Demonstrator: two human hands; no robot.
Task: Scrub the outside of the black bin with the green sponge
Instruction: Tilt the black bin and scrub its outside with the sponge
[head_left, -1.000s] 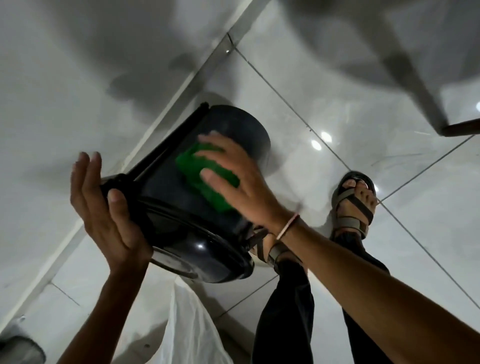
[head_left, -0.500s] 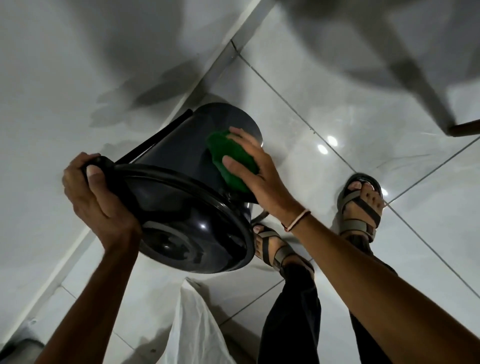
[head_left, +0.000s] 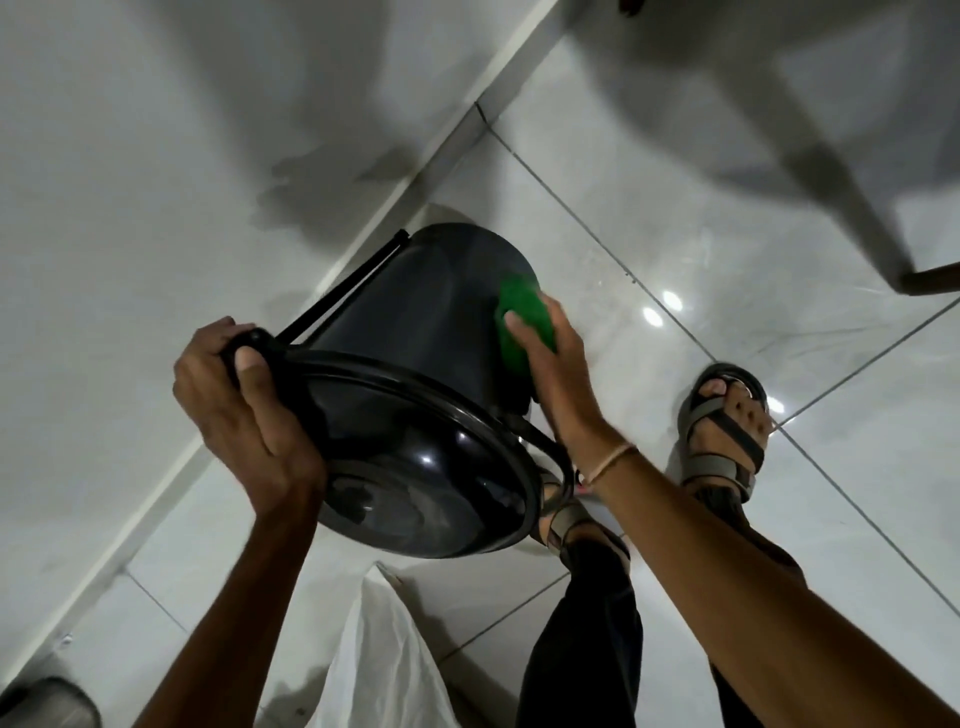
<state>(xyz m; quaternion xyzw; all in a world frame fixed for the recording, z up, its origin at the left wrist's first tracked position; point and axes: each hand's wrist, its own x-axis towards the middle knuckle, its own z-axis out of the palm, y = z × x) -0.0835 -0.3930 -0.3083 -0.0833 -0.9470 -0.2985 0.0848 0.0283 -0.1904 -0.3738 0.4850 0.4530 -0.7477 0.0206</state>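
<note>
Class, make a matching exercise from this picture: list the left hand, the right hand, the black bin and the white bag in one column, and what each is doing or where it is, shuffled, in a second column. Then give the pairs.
Column 1
1. left hand
2. right hand
3. black bin
4. white bag

Column 2
A. pressing the green sponge on the bin's side
B. held off the floor, tilted, lid end toward the camera
C. low in the picture, below the bin
D. gripping the bin's rim at the hinge

Pairs: 1-D, 2-A, 3-B, 4-C
</note>
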